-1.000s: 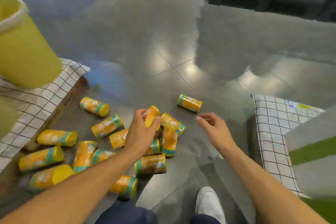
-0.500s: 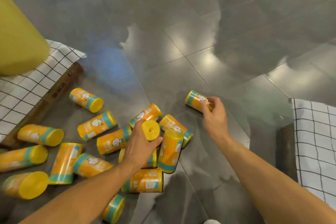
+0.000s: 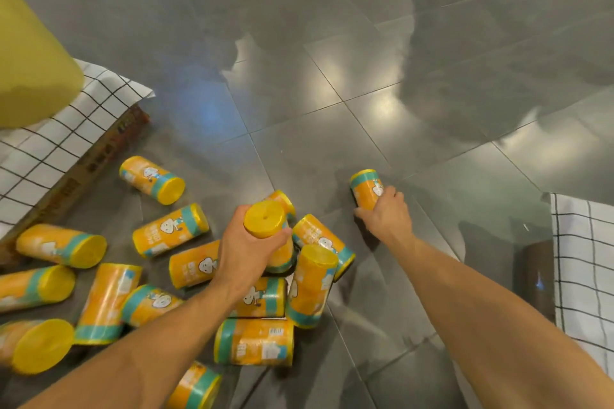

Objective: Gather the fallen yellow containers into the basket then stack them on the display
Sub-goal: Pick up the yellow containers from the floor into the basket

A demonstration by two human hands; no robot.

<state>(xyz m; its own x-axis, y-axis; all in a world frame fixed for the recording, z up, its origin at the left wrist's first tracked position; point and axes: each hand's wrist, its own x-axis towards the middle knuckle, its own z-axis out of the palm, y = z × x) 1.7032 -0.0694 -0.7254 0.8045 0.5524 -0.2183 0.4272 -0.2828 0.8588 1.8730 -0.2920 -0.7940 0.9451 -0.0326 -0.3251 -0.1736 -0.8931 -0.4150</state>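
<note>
Several yellow containers with teal bands lie scattered on the grey tiled floor, most in a pile at lower left (image 3: pixel 171 232). My left hand (image 3: pixel 246 251) is shut around one container (image 3: pixel 265 219), held end-up above the pile with its yellow lid facing me. My right hand (image 3: pixel 385 216) reaches further out and grips a lone container (image 3: pixel 367 186) that lies apart on the floor to the right of the pile. A yellow-green basket (image 3: pixel 30 66) stands at the far left on a checked cloth, only partly in view.
A low display platform covered in white checked cloth (image 3: pixel 56 143) runs along the left, its cardboard side facing the containers. Another checked-cloth platform (image 3: pixel 584 262) stands at the right edge. Glossy grey tiles (image 3: pixel 365 76) stretch ahead.
My right hand reached forward and closed on the lone container. My left hand lifted its container up out of the pile. The view tilted down and closer to the floor.
</note>
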